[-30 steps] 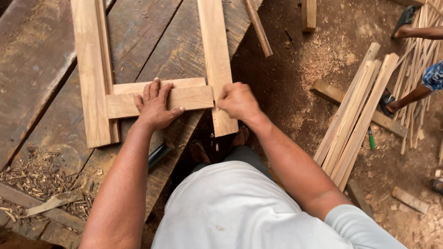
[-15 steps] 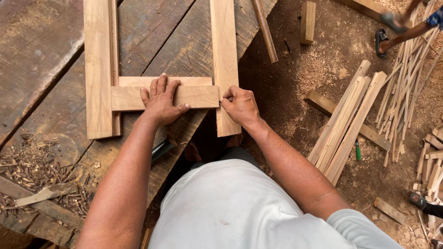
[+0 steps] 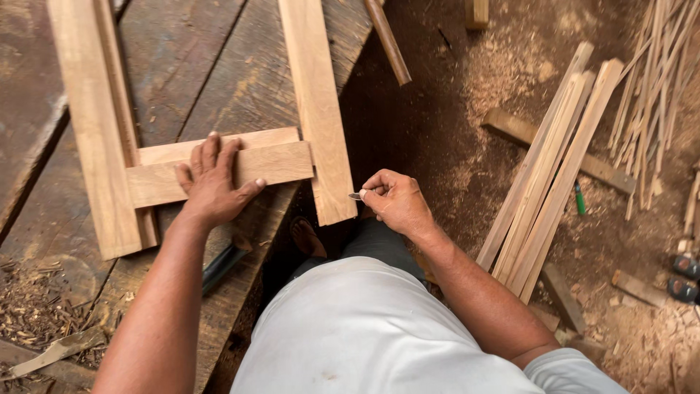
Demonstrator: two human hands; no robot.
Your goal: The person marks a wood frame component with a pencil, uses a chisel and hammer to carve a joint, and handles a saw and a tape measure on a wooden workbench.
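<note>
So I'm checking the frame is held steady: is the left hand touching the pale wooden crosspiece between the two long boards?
Touching. The head view shows the left hand lying flat, palm down, on the pale wooden crosspiece.

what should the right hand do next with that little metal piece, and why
Probably bring the small metal piece, likely a nail, to the outer edge of the right upright board level with the cross rail. The left hand lies flat on the rail, and the right hand pinches the piece just beside that board.

White short-sleeved shirt (image 3: 379, 328), dark trousers (image 3: 379, 248), bare forearms and hands.
</note>
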